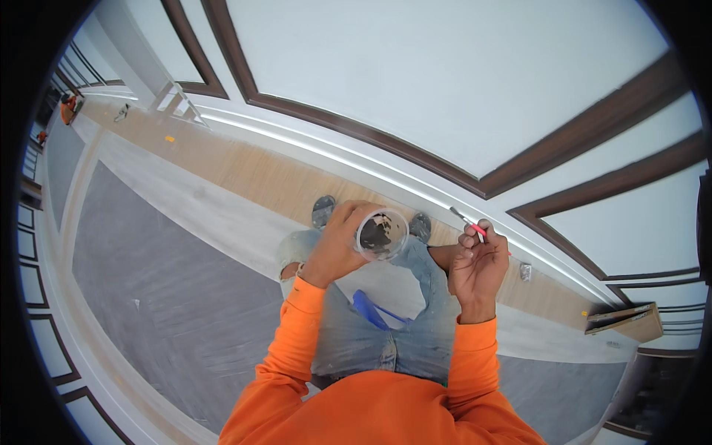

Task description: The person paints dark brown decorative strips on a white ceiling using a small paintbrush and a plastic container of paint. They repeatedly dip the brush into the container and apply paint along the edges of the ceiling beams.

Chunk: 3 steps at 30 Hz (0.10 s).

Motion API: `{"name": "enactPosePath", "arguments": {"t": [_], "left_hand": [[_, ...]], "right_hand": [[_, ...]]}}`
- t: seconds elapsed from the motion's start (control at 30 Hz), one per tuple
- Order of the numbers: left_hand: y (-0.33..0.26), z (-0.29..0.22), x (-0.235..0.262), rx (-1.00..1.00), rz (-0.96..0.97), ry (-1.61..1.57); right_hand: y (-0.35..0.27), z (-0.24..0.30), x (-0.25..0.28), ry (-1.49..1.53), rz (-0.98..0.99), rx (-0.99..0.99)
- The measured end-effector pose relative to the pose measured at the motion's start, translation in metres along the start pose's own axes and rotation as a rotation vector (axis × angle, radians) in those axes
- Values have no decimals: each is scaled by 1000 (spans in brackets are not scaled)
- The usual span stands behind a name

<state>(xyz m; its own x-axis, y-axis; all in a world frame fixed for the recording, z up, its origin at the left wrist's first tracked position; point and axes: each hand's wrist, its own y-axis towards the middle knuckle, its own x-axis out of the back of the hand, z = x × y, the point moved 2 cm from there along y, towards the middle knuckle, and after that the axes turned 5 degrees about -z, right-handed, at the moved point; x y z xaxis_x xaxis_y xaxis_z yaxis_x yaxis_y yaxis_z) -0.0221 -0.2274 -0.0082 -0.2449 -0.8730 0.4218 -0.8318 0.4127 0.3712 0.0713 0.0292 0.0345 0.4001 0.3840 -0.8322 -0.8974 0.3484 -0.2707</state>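
My left hand (337, 245) grips a clear plastic cup (382, 234) that holds a dark paste at its bottom. My right hand (475, 263) pinches a thin tool with a red handle (469, 222), its metal tip pointing up and left, a short way right of the cup. Both hands are held in front of me above my jeans and shoes (323, 211). Orange sleeves cover both forearms. A blue strip (368, 308) hangs at my thigh.
A white wall with dark brown moulding frames (489, 182) rises ahead, with a white baseboard (311, 144) along a wood-look floor strip. A stepladder (178, 100) stands far left. A flat wooden board (623, 319) lies at the right. Grey flooring (163, 282) spreads to the left.
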Motion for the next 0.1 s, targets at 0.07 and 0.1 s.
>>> {"name": "enactPosePath", "arguments": {"t": [0.07,0.1], "left_hand": [[24,28,-1,20,2,-8],[36,40,0,23,-4,-6]], "right_hand": [[31,-8,2,29,-2,-18],[47,-12,3,46,-5,-27]]}}
